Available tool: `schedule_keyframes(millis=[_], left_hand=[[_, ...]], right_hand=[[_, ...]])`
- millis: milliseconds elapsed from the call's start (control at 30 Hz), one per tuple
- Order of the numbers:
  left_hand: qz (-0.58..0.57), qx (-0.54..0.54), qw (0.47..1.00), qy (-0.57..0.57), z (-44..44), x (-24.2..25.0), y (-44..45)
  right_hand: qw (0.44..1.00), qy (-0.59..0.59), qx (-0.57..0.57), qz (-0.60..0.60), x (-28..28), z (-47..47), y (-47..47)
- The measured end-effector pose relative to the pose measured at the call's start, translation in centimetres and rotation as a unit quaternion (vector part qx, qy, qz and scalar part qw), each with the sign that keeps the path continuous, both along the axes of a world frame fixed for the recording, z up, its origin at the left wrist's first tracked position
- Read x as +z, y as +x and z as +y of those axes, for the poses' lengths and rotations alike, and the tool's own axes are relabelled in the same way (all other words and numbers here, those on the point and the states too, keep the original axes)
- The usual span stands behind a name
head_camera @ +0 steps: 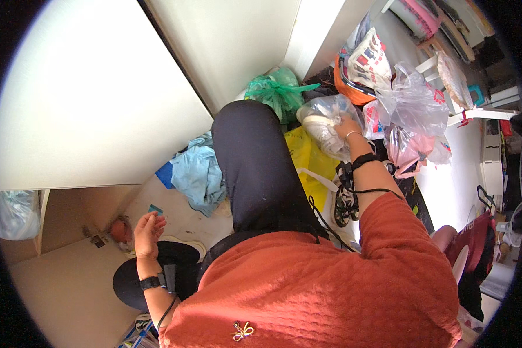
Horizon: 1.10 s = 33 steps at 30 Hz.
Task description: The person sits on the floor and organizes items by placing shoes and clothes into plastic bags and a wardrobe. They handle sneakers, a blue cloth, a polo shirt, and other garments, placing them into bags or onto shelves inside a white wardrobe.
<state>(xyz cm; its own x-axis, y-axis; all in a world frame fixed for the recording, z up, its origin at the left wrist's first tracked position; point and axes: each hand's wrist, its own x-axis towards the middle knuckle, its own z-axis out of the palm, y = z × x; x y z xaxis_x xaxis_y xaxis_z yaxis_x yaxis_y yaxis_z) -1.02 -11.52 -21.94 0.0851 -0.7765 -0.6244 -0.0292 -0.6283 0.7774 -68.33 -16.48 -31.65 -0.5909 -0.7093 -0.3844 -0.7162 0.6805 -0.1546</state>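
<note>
My right hand (347, 126) grips the gathered neck of a clear plastic bag (326, 102). Inside that bag is a pair of white shoes (330, 137). Under the bag lies a yellow plastic bag (306, 150) with a white handle. A knotted green plastic bag (280, 91) rests just to the left, against the wall. My left hand (148, 232) hovers over my bent knee with its fingers loosely curled and nothing visible in them. Just beyond its fingertips is a small teal piece (155, 209); whether they touch is unclear.
A white door panel (95, 100) fills the upper left. Crumpled blue cloth (200, 174) lies on the floor beside my knee. At right are an orange basket (352, 85), several plastic bags (411, 102) and a patterned shoe (346, 204). An open cabinet compartment (74, 217) is at left.
</note>
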Motion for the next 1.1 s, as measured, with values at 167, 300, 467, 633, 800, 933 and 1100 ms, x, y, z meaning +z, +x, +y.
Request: schedule_keyframes(millis=[167,300,467,633,800,933,1100], left_hand=[[-0.012,0.011,1.0,-0.002,0.1,0.5,0.0],[0.0,0.009,1.0,-0.006,-0.1,0.5,0.1],[0.018,-0.005,0.999,-0.041,-0.2,0.8,0.5],[0.02,0.007,0.997,-0.077,-0.1,2.5,-0.1],[0.031,-0.035,0.986,-0.158,-0.7,6.9,-2.6],[0.054,-0.05,0.976,-0.204,-1.0,11.1,-5.1],[0.22,-0.075,0.94,-0.248,-0.4,13.0,-6.7]], right_hand=[[0.995,0.053,0.087,0.011,-1.7,0.2,2.1],[0.998,0.038,0.051,0.024,-3.3,1.0,3.5],[0.959,-0.251,-0.106,-0.084,-2.7,1.3,1.7],[0.896,-0.38,-0.166,-0.161,3.5,-0.8,0.9],[0.767,-0.497,-0.024,-0.405,18.1,-1.1,6.3],[0.674,-0.538,0.072,-0.501,30.9,1.2,14.6],[0.627,-0.472,0.265,-0.56,39.4,2.7,27.2]])
